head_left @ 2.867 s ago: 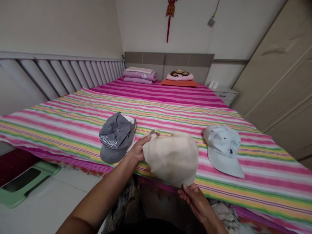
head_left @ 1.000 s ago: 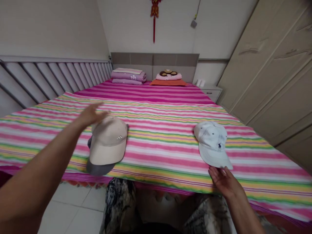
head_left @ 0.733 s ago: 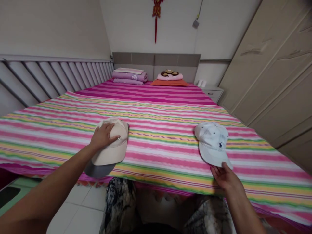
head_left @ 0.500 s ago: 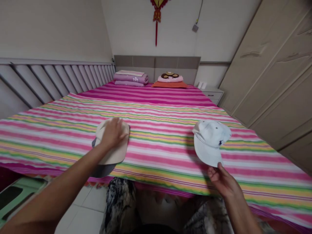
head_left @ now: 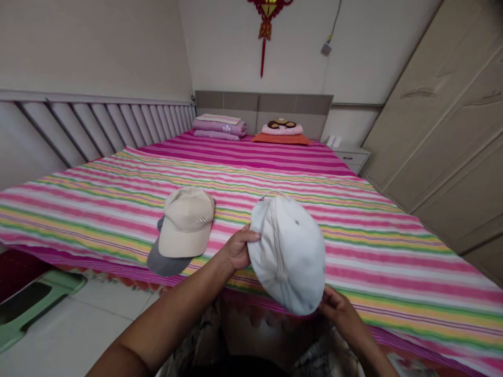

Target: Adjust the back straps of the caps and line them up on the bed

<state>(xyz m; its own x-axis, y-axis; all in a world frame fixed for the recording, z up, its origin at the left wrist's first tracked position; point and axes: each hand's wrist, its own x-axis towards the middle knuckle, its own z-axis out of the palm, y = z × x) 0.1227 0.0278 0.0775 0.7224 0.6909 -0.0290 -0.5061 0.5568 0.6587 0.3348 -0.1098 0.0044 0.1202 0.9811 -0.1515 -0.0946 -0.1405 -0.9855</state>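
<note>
A pale blue-white baseball cap [head_left: 293,251] is held up in front of me over the near edge of the bed, its crown turned toward me. My left hand [head_left: 240,247] grips its left edge, thumb on the outside. At the cap's lower right, my right hand [head_left: 332,305] has its fingers curled at the edge, partly hidden behind the fabric. To the left, a beige cap [head_left: 187,222] with a small dark logo lies on the bed on top of a grey cap [head_left: 168,260], whose brim sticks out below.
A striped sheet covers the bed [head_left: 377,251]. Folded purple bedding [head_left: 218,128] and an orange pillow [head_left: 281,139] lie by the headboard [head_left: 294,104]. A green plastic stool [head_left: 47,296] stands at lower left, a wardrobe [head_left: 428,136] at right.
My left hand has left the beige cap and moved right to take the white cap. The white cap has come left and nearer, turned crown toward me, with my right hand still at it.
</note>
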